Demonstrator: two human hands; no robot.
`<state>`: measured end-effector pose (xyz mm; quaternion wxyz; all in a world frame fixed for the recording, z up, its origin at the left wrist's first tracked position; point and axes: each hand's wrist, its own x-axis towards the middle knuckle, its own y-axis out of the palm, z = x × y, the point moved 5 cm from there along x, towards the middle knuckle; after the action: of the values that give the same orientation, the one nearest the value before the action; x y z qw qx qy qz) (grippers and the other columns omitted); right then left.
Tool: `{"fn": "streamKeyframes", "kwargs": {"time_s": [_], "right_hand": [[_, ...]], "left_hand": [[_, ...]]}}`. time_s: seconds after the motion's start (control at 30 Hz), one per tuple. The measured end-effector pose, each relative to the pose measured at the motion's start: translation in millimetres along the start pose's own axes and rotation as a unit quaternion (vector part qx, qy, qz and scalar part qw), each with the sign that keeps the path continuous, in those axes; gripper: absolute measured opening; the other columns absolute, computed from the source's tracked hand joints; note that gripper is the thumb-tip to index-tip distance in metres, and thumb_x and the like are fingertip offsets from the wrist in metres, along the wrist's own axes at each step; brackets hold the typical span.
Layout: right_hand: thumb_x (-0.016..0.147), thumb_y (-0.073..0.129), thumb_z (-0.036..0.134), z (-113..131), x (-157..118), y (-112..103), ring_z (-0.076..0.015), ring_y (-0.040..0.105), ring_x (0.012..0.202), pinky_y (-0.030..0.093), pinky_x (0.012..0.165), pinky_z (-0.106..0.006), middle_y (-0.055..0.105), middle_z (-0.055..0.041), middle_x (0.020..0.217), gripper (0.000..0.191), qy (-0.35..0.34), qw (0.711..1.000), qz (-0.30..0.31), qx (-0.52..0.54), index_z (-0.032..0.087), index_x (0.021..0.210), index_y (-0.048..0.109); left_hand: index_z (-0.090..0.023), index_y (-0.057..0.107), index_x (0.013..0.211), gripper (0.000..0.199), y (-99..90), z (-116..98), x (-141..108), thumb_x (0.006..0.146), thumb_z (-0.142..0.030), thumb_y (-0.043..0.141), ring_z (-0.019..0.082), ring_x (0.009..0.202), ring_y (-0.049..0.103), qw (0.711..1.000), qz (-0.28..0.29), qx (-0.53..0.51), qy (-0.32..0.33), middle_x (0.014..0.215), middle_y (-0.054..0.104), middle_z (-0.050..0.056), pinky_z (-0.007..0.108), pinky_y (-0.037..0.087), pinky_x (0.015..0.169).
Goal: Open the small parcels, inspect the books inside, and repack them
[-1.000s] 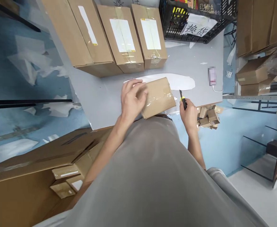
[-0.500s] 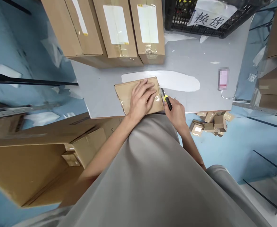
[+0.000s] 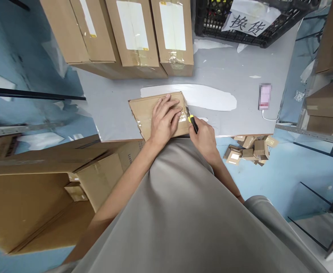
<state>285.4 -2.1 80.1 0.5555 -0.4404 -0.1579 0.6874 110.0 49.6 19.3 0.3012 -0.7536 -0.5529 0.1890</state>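
Observation:
A small brown cardboard box [image 3: 142,110] lies at the near edge of the grey table [image 3: 112,113], clear tape on its right part. My left hand [image 3: 164,120] rests flat on its top, fingers stretched out and slightly apart. In my right hand [image 3: 204,137] is a black and yellow utility knife [image 3: 193,122], gripped by its handle. Its blade points away from me and meets the box's right edge; how deep it goes I cannot tell. Behind the box lies a white oval patch [image 3: 209,98] on the tabletop.
Three large taped cartons [image 3: 172,34] stand at the back left. A black plastic crate [image 3: 234,38] with a paper sign is at the back right. A phone [image 3: 265,96] on a cable lies at the right. A big open carton [image 3: 35,204] stands lower left; small boxes [image 3: 248,151] are heaped on the floor.
The whole view has shifted slightly, so things appear a little further left. The knife has moved slightly along the box's right edge, away from me; my left hand stays on the box.

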Motion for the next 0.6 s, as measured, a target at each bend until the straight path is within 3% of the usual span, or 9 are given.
{"fn": "streamKeyframes", "kwargs": {"time_s": [0.27, 0.6], "right_hand": [[0.118, 0.046, 0.025, 13, -7, 3, -0.0295, 0.076, 0.112, 0.057, 0.101, -0.036, 0.083, -0.0133, 0.125, 0.036, 0.027, 0.999, -0.015, -0.023, 0.021, 0.142, 0.071], [0.118, 0.043, 0.021, 37, -9, 9, -0.0332, 0.078, 0.116, 0.059, 0.103, -0.040, 0.079, -0.0195, 0.127, 0.041, 0.109, 0.988, -0.023, -0.106, 0.013, 0.153, 0.063]], "left_hand": [[-0.031, 0.076, 0.127, 0.031, -3.1, -5, 1, 0.118, -0.051, 0.055, 0.034, 0.168, 0.054, 1.000, -0.003, -0.009, 0.008, 0.152, 0.078, 0.010, 0.069, 0.033, 0.144], [-0.033, 0.076, 0.134, 0.039, 2.0, -1, 1, 0.118, -0.058, 0.051, 0.034, 0.170, 0.050, 0.997, 0.002, -0.068, 0.028, 0.157, 0.075, 0.010, 0.069, 0.028, 0.146]]}}
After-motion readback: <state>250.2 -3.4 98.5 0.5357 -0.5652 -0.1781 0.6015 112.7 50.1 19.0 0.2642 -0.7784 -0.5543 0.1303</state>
